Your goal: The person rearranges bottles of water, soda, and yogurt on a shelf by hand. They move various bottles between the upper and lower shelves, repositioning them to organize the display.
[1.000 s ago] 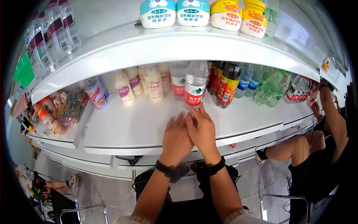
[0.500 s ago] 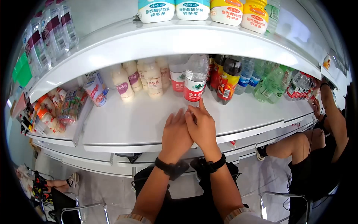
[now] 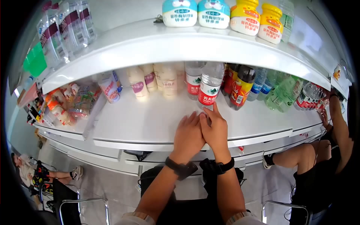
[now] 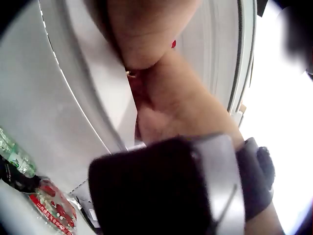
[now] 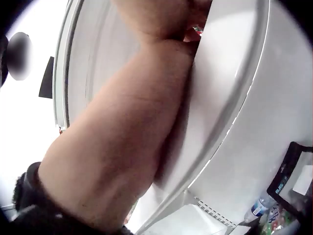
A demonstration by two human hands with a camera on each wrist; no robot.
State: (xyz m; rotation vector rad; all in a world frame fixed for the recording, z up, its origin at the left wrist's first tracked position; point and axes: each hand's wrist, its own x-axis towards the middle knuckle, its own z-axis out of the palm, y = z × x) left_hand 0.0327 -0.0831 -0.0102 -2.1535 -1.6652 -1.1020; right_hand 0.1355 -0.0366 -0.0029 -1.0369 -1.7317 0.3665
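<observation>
Both hands lie side by side at the front of the white shelf in the head view, touching each other. The left hand [image 3: 188,135] is back up with its fingers loosely extended. Beside it, the right hand [image 3: 215,132] has its index finger pointing forward, its tip by the base of a red-labelled water bottle [image 3: 210,90]; whether it touches is unclear. Neither hand holds anything. In the left wrist view the left hand [image 4: 151,29] crosses the other forearm; the right wrist view shows the right hand [image 5: 156,19] partly, its fingers hidden.
Milky bottles [image 3: 139,88] stand left of the water, dark cola bottles [image 3: 241,90] and green bottles [image 3: 285,95] right. An upper shelf [image 3: 180,45] overhangs them. Packaged snacks [image 3: 80,101] lie far left. A seated person [image 3: 318,165] is at right, another [image 3: 32,172] at far left.
The head view has shifted, so shelves, bottles and hands all appear farther right. The hands keep nearly the same pose against each other.
</observation>
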